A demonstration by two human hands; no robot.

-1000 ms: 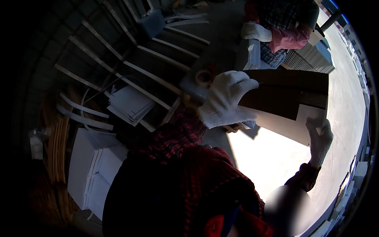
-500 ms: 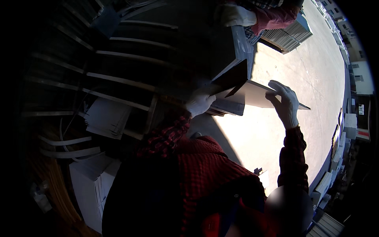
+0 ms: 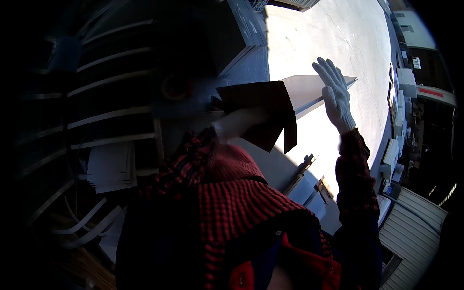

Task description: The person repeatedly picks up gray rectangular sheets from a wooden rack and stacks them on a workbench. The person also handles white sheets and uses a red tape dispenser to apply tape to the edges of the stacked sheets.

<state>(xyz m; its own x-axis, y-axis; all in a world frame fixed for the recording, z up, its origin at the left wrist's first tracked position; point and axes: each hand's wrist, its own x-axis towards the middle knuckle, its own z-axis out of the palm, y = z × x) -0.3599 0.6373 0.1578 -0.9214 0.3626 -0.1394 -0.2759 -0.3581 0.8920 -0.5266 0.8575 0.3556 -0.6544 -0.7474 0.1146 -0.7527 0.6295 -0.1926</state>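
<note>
A thin light-grey panel (image 3: 302,89) reaches across in front of me, with a dark brown cardboard piece (image 3: 263,104) folded over its left end. My right hand (image 3: 337,94), in a white glove, has its fingers stretched out and lies against the panel near its right end. My left hand (image 3: 244,121), also gloved, is smeared by motion at the lower left of the cardboard. Its fingers cannot be made out, nor whether they grip the cardboard. Beyond the cardboard stand dark grey panels (image 3: 241,36) on edge.
On the left, a shadowed rack with pale slats (image 3: 108,116) holds a stack of white sheets (image 3: 112,166). Curved white strips (image 3: 92,224) hang below it. A roll of tape (image 3: 176,88) lies in the shade. Sunlit concrete floor (image 3: 338,29) stretches off to the right.
My right hand has gone from bent fingers at the panel's edge to flat, outstretched ones. The cardboard has swung down toward me and shows more face. Another person's gloved hand has left the view.
</note>
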